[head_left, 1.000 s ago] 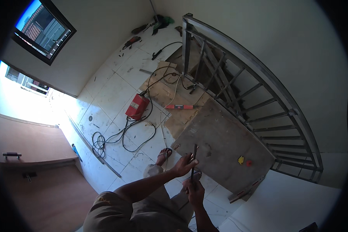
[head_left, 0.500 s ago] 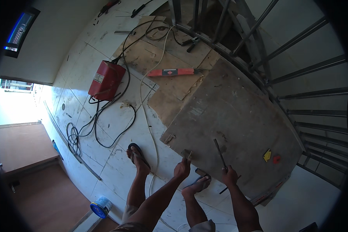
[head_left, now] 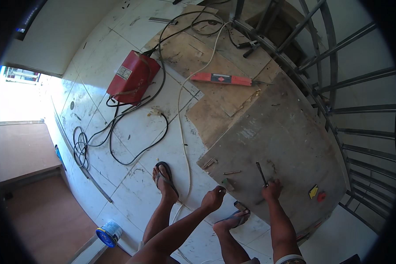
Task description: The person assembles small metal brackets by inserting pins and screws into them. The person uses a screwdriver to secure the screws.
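Note:
My right hand point(head_left: 272, 190), over the brown board point(head_left: 268, 127), is closed round a dark metal rod point(head_left: 261, 173) whose upper end points away from me. My left hand point(head_left: 213, 199) is closed at the board's near left edge. Something small and pale shows at its fingertips, but I cannot make out what it is. Just past those fingers is a small greenish block point(head_left: 227, 184). A thin brown stick point(head_left: 232, 172) lies on the board beyond it. A short dark metal piece point(head_left: 240, 206) sits by my right foot.
A red welding machine point(head_left: 134, 78) with black cables stands on the white tiles. A red packet point(head_left: 222, 79) lies on cardboard, near a clamp point(head_left: 251, 48). Metal railings point(head_left: 361, 110) run along the right. A yellow piece point(head_left: 313, 191), red piece point(head_left: 321, 196) and blue-lidded tub point(head_left: 109, 233) are around me.
The view has shifted. My left hand has drawn back from the small block, and a thin brown stick now lies on the board. My right hand has turned, with the rod still in it.

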A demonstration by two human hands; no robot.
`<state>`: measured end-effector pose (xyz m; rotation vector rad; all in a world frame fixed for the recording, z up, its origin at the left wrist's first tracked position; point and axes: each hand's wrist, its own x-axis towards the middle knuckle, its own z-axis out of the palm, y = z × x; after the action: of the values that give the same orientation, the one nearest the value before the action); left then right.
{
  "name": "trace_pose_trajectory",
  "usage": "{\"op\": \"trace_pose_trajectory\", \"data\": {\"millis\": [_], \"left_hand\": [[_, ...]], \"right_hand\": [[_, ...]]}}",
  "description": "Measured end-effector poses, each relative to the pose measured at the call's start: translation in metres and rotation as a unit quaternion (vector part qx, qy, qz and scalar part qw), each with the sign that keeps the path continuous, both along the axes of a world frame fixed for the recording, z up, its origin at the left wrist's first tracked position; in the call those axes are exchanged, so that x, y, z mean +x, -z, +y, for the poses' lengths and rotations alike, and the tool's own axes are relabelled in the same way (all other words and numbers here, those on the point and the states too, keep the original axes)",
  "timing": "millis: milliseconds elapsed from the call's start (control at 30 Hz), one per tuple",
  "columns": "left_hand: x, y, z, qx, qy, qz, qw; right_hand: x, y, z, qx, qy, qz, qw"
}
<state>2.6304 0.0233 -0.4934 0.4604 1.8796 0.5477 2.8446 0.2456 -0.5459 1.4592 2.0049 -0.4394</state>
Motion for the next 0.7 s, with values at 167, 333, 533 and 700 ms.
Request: {"op": "trace_pose_trajectory", "data": {"millis": [167,333,533,700], "left_hand": [[-0.029,-0.04,-0.054,-0.009,-0.103,-0.089,0.991],[-0.054,-0.06,-0.107,-0.004,-0.261,-0.115,0.959],[-0.066,-0.133,-0.14,-0.001,-0.407,-0.125,0.905],[-0.104,-0.203,-0.154,0.07,-0.493,-0.218,0.839]], "right_hand": [[0.008,-0.011,0.0,0.006,-0.078,0.057,0.995],[-0.022,-0.01,-0.027,0.004,0.035,0.144,0.989],[-0.152,-0.144,-0.116,-0.252,-0.006,0.158,0.955],[-0.26,-0.263,-0.181,-0.329,0.054,0.069,0.94]]}}
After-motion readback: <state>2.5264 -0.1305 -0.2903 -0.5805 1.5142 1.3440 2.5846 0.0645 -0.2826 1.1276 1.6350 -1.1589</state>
